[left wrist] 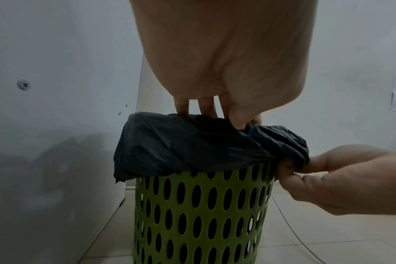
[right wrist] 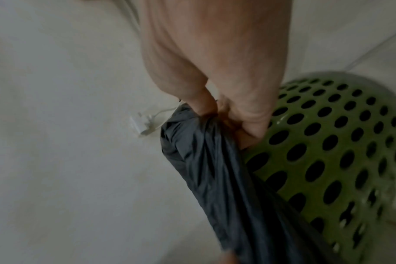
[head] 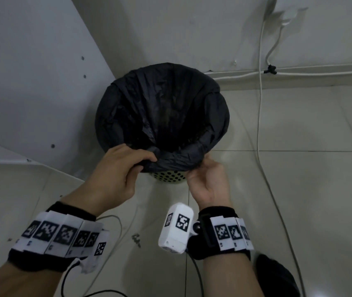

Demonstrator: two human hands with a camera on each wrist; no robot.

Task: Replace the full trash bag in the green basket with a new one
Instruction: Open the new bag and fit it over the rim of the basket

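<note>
Both hands gripped the black bag's folded edge at the near rim of the green basket.

The trash bag (head: 162, 108), dark and crinkled, lined the perforated green basket (left wrist: 199, 214), its mouth open and rolled over the rim. The left hand (head: 119, 170) pinched the fold from above; the right hand (head: 208, 179) clamped it beside. The basket stood on pale tiled floor (head: 299, 189) in a corner, white cables (head: 259, 116) trailing nearby.
</note>
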